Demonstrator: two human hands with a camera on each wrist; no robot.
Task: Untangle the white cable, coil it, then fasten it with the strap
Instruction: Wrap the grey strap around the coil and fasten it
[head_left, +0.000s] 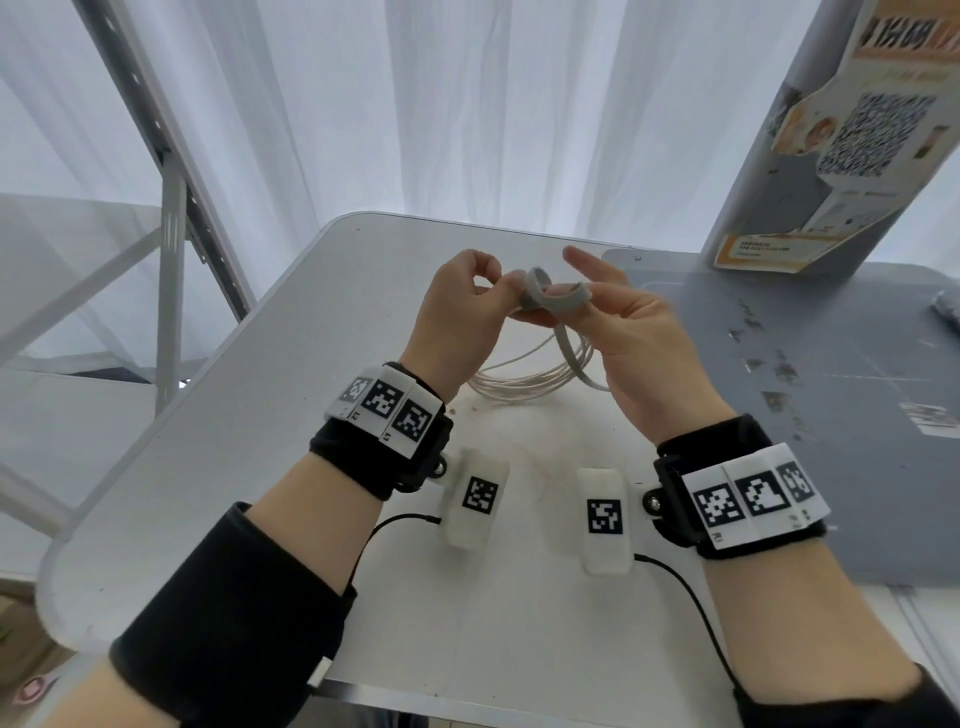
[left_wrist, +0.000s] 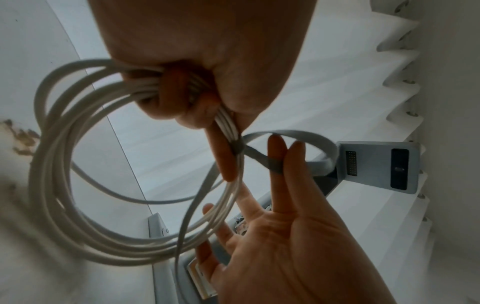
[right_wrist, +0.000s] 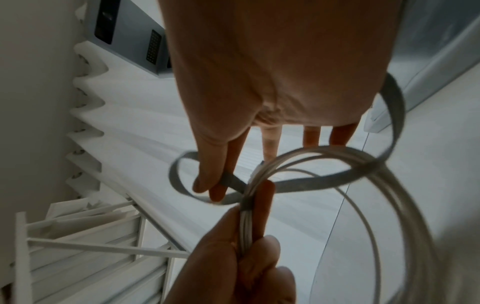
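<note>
The white cable (head_left: 524, 376) is wound into a coil that hangs over the table. My left hand (head_left: 496, 293) grips the gathered strands at the top; in the left wrist view the coil (left_wrist: 62, 168) droops from that fist (left_wrist: 182, 96). A grey strap (head_left: 553, 299) is wrapped once round the bundle just beyond the left fingers, and the rest loops loosely toward the right. My right hand (head_left: 574, 309) pinches the strap (right_wrist: 309, 183) between two fingertips (right_wrist: 205, 183), its other fingers spread. The long tail of the strap (left_wrist: 197, 197) hangs down across the coil.
Both hands are held above a white folding table (head_left: 249, 426). A grey mat (head_left: 779, 395) covers its right side, carrying a grey post with a poster (head_left: 852, 135). White curtains hang behind, and a metal frame (head_left: 171, 244) stands at the left.
</note>
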